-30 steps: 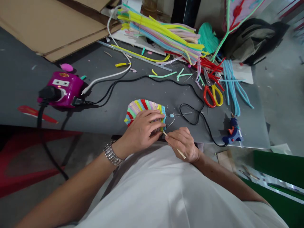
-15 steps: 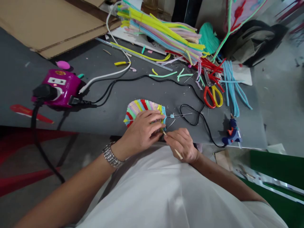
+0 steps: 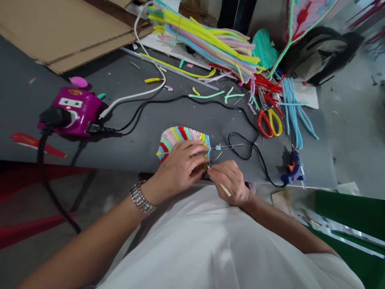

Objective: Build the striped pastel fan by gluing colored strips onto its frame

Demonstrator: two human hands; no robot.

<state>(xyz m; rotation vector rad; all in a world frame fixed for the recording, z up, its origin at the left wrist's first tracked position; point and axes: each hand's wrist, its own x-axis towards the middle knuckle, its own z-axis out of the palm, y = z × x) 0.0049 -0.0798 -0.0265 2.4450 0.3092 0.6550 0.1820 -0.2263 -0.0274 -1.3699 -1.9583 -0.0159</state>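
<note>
A leaf-shaped piece of striped pipe cleaners (image 3: 180, 131) lies near the table's front edge, in red, yellow, green, pink and blue. My left hand (image 3: 182, 162) rests over it and grips its near edge at the right end, hiding much of its middle. My right hand (image 3: 228, 180) is closed in a pinch round a thin pale wooden stick (image 3: 225, 190), whose tip meets the piece's lower right corner, close to my left fingertips. Bare wires with a small blue bit (image 3: 218, 147) stick out from the piece's right end.
A blue glue gun (image 3: 294, 168) stands at the front right, its black cord looping across the table. Scissors (image 3: 269, 122), blue pipe cleaners (image 3: 291, 104) and a large bundle of pipe cleaners (image 3: 207, 44) lie behind. A purple power socket (image 3: 75, 112) and cardboard (image 3: 72, 32) are on the left.
My right hand has shifted slightly up, bringing the stick's tip closer against the corner of the striped piece. My left hand stays where it was.
</note>
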